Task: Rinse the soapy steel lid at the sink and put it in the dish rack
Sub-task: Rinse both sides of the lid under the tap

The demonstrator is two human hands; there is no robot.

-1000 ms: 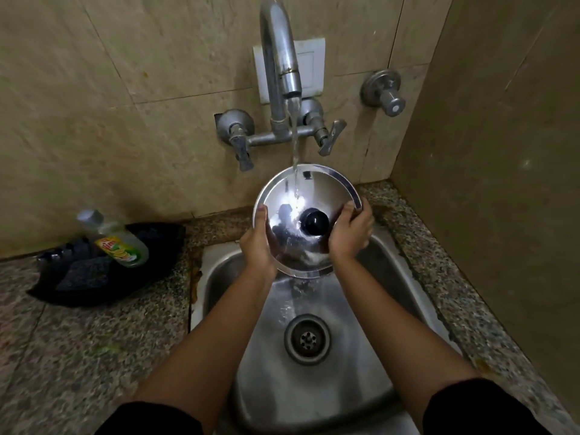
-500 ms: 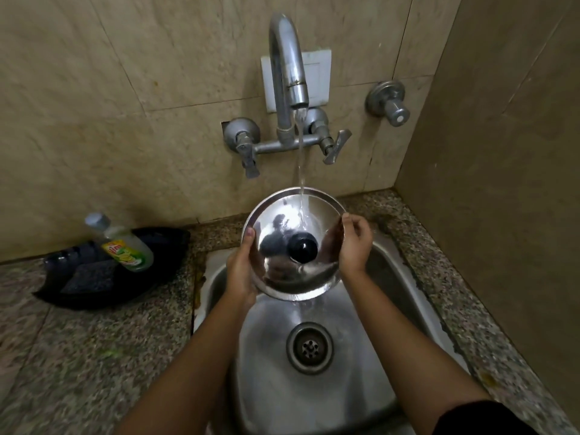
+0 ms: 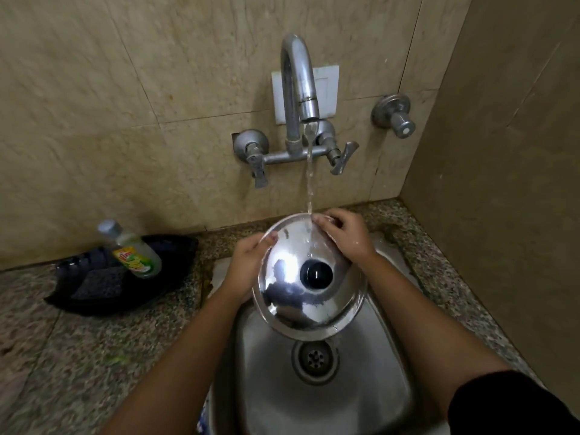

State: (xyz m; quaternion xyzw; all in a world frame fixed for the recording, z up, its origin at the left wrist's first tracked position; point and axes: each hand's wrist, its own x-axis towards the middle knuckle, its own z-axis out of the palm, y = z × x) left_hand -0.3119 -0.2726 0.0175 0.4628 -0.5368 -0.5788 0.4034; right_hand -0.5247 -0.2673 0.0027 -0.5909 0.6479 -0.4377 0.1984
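Observation:
A round steel lid (image 3: 301, 306) with a black knob (image 3: 316, 274) is held tilted over the steel sink (image 3: 376, 397), its knob side facing me. Water from the tap (image 3: 298, 89) falls on the lid's far rim. My left hand (image 3: 246, 262) grips the lid's left edge. My right hand (image 3: 345, 235) lies over the far right rim, fingers right at the stream. No dish rack is in view.
A green dish-soap bottle (image 3: 135, 251) and a scrub pad lie in a black tray (image 3: 175, 271) on the granite counter (image 3: 62, 356) to the left. A wall valve (image 3: 394, 116) sticks out at the right. A tiled side wall closes in on the right. The drain (image 3: 315, 359) is below the lid.
The lid has come lower and nearer to me, tilting more. My right hand slid from the lid's right edge up to its far rim under the water.

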